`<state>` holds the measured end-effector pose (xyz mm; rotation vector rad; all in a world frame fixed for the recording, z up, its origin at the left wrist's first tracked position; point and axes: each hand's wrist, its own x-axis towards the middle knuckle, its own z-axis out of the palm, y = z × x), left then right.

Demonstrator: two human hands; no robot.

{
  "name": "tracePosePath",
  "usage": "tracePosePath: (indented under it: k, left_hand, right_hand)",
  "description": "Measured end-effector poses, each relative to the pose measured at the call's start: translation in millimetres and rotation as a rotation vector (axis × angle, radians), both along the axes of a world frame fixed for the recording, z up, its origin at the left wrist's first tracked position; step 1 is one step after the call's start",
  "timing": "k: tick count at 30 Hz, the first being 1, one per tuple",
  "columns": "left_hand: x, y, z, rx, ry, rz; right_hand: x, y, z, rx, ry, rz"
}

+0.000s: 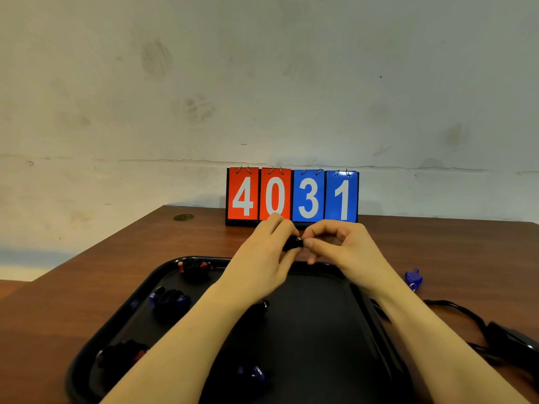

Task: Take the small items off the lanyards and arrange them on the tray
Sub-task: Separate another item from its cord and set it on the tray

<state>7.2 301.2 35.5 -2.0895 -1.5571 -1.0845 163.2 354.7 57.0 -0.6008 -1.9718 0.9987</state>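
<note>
I log mid-detachment: left hand [267, 252] grips small black item [292, 244], right hand [335, 243] pinches its ring end. Next: free it, set on black plastic tray [320, 330].

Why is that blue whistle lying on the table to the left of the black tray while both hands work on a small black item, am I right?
Not quite: the head view shows the blue whistle on the table right of the black tray.

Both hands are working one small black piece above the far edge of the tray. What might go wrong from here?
The left hand and right hand pinch the small black item over the tray rim; a slip might send it onto the table. The blue item lies off the tray near black cords, so it may get overlooked or snagged.
</note>
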Motion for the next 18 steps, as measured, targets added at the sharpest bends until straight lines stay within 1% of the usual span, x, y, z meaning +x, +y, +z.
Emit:
tracePosePath:
  k: [2, 8, 12, 18]
  left_hand:
    - [-0.5, 0.1, 0.9, -0.008, -0.007, -0.017]
    - [-1.6, -1.6, 2.6, -0.062, -0.003, -0.073]
    - [0.4, -2.8, 2.9, -0.101, 0.007, -0.086]
    - [3.1, -5.8, 4.3, -0.161, -0.037, -0.101]
  right_hand:
    - [1.8, 0.2, 2.0, -0.011, -0.003, 0.016]
    - [4.1, 1.4, 3.0, 0.058, -0.093, -0.003]
    - [3.6, 1.9, 3.0, 0.134, -0.191, -0.037]
    - [-4.9, 2.5, -3.2, 0.209, -0.239, -0.118]
